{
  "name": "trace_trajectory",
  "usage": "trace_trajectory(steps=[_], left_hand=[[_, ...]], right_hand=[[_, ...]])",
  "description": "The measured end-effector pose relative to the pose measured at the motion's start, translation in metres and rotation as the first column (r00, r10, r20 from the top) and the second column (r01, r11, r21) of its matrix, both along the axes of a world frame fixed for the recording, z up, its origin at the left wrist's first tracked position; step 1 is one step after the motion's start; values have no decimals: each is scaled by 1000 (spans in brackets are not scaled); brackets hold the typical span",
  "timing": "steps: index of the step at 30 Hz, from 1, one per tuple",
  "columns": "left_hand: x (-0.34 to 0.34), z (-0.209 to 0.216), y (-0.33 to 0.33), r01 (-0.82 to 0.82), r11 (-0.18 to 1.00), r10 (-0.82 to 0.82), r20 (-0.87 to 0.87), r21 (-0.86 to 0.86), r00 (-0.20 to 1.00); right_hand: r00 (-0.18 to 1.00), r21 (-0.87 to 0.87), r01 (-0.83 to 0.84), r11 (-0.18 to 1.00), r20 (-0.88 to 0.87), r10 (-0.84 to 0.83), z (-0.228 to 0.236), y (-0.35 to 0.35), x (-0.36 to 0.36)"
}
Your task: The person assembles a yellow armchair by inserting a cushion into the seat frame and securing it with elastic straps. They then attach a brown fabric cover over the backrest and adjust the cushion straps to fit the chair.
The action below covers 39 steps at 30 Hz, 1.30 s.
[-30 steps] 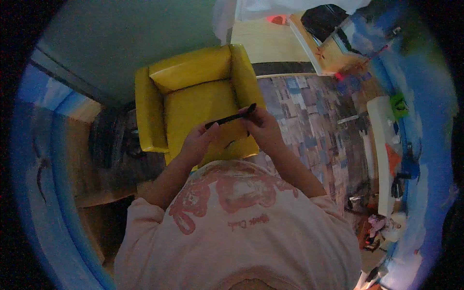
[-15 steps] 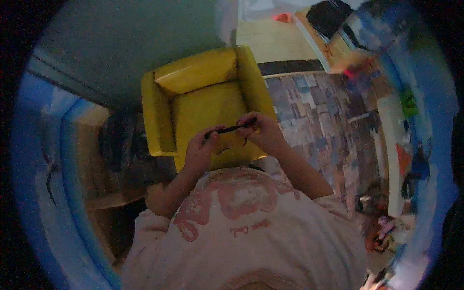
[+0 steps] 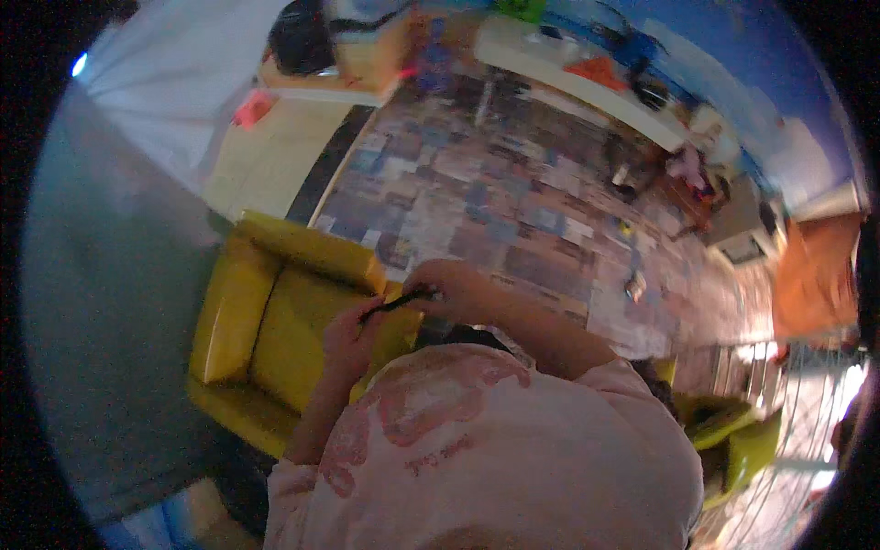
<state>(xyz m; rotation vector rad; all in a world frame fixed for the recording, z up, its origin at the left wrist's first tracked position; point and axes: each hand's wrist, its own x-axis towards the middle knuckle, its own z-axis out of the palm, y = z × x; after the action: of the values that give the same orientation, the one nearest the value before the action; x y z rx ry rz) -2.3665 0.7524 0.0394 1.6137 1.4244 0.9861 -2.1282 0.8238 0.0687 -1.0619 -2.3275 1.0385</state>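
Observation:
A thin dark strap-like item (image 3: 392, 305) stretches between my two hands in front of my chest; its exact kind is too blurred to make out. My left hand (image 3: 351, 332) grips its lower left end with closed fingers. At the upper right end, my right hand (image 3: 438, 282) is closed round it. Both hands are raised in front of a yellow armchair (image 3: 302, 316), whose seat lies just beyond and to the left of them.
Patchwork-patterned floor (image 3: 513, 202) spreads ahead and to the right. A pale low surface (image 3: 266, 151) with a dark edge stands beyond the armchair. Along the far wall runs a long white counter (image 3: 587, 87). An orange cloth (image 3: 819, 275) hangs at right, above another yellow-green chair (image 3: 752, 449).
My view has swung to the right, so the armchair now sits farther left. The strap is still between both hands, which are closer together, with its right end tilted higher.

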Motion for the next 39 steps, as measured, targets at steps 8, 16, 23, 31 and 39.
trace_trajectory(steps=[8,16,23,31,39], left_hand=[[130,13,118,408,906,-399,-92,114,912],[295,35,224,623,751,-603,-156,220,782],[403,39,282,685,707,-678,-108,177,727],[533,14,376,836,535,-836,-71,120,545],[680,-11,494,943,286,-958,44,173,282]], right_hand=[[917,-53,320,946,-234,-323,-18,16,144],[827,52,542,839,-212,-521,7,66,298],[704,206,710,674,-221,-675,7,91,382],[510,88,857,507,-7,-860,16,126,463],[315,214,935,284,-125,-941,7,202,566]])
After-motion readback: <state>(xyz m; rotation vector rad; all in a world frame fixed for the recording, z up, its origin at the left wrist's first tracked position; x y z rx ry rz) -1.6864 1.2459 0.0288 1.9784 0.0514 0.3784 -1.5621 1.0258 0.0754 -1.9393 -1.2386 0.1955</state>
